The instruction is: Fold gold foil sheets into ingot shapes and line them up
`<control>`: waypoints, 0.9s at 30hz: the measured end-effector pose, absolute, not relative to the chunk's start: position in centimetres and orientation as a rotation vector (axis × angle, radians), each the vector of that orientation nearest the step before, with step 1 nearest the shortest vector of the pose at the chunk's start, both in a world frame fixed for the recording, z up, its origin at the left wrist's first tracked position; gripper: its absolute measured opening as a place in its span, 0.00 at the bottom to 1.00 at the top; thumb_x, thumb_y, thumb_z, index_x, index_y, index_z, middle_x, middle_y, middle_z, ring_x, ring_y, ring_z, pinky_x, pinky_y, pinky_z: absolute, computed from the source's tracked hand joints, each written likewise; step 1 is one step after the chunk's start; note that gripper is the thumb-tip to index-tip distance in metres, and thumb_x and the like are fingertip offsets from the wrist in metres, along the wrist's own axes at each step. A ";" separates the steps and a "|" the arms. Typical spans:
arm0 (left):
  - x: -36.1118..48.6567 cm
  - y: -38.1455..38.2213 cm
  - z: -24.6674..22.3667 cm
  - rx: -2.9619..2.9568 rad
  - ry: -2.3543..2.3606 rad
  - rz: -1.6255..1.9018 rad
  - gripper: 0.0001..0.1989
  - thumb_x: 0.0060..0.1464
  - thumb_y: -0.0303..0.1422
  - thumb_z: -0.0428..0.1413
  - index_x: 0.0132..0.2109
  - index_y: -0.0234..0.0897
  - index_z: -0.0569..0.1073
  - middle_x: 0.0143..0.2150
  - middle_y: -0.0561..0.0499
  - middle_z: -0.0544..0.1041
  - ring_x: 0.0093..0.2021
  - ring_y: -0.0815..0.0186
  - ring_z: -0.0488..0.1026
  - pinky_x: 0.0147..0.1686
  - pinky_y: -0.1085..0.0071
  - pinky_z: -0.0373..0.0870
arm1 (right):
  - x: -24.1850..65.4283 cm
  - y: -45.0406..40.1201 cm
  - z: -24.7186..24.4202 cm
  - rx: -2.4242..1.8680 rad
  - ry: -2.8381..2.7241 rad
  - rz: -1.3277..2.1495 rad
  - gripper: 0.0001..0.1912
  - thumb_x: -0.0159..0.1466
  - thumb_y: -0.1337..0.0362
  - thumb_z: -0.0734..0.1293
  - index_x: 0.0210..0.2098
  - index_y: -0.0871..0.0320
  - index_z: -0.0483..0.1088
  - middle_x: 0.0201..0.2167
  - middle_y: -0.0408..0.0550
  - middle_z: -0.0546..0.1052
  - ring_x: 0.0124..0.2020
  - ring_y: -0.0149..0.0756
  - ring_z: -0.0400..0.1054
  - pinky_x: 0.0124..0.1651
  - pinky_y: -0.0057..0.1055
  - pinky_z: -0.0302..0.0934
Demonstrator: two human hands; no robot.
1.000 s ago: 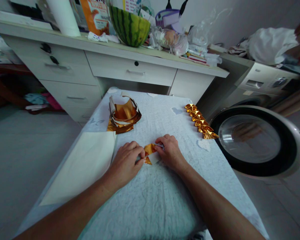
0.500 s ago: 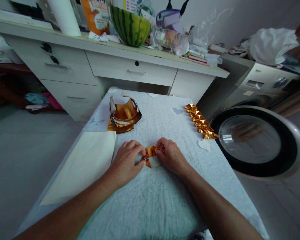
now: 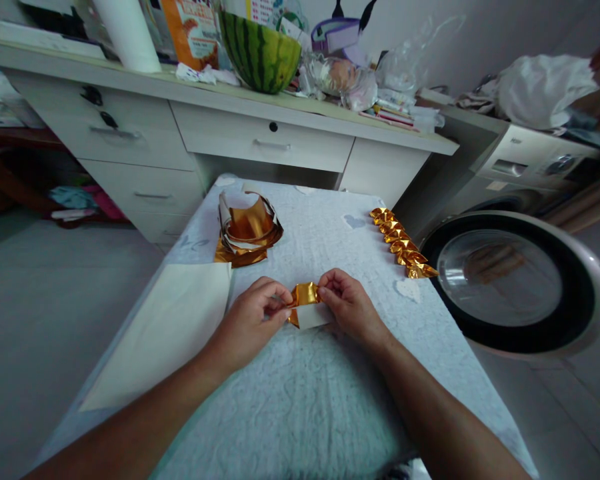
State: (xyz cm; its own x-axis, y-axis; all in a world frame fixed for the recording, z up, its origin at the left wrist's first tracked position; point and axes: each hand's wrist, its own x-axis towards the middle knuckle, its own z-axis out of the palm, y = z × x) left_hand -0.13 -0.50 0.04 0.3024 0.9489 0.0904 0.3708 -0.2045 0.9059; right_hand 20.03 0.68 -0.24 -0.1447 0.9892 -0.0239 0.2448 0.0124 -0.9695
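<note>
Near the middle of the cloth-covered table is a small piece of gold foil paper, its pale underside showing along the lower part. My left hand pinches its left end between thumb and fingers. The upper right edge is pinched by my right hand. A curled stack of gold foil sheets stands beyond my left hand. At the table's right edge lies a row of several folded gold pieces. A large pale sheet lies flat left of my left hand.
Behind the table stands a white counter with drawers, bearing a watermelon half, plastic bags and packets. A washing machine is on the right, its round door open beside the table's right edge.
Both hands have risen slightly in view. The foil between them is more spread out, showing a smooth gold band and more pale underside.
</note>
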 end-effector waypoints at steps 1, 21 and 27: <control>-0.2 -0.4 0.0 1.734 1.190 0.907 0.03 0.53 0.29 0.54 0.36 0.39 0.71 0.39 0.54 0.69 0.36 0.68 0.73 0.37 0.69 0.71 | 20.0 0.7 -0.1 -1.331 -1.506 1.200 0.05 0.59 0.62 0.64 0.32 0.57 0.65 0.23 0.38 0.65 0.24 0.27 0.58 0.25 0.23 0.52; -0.3 0.3 -1.1 2.298 1.358 0.873 0.15 0.58 0.21 0.47 0.47 0.38 0.74 0.47 0.47 0.69 0.49 0.61 0.70 0.51 0.61 0.70 | 19.7 -0.3 0.6 -1.356 -2.037 0.893 0.07 0.60 0.73 0.65 0.34 0.57 0.73 0.27 0.40 0.73 0.29 0.29 0.64 0.35 0.26 0.56; -0.4 0.3 -1.4 2.404 1.417 0.755 0.16 0.56 0.21 0.51 0.49 0.40 0.73 0.47 0.47 0.70 0.49 0.57 0.67 0.52 0.56 0.68 | 19.6 -0.3 0.7 -1.363 -2.231 0.661 0.10 0.58 0.77 0.64 0.32 0.57 0.72 0.28 0.42 0.74 0.33 0.32 0.64 0.40 0.29 0.55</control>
State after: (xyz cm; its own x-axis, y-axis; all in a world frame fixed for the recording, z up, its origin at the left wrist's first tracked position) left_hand -0.43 0.27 -1.36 0.3925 0.8674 0.3060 0.7379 -0.4956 0.4582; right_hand 19.58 -0.28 0.71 -0.4167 0.9010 0.1208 0.6900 0.4000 -0.6032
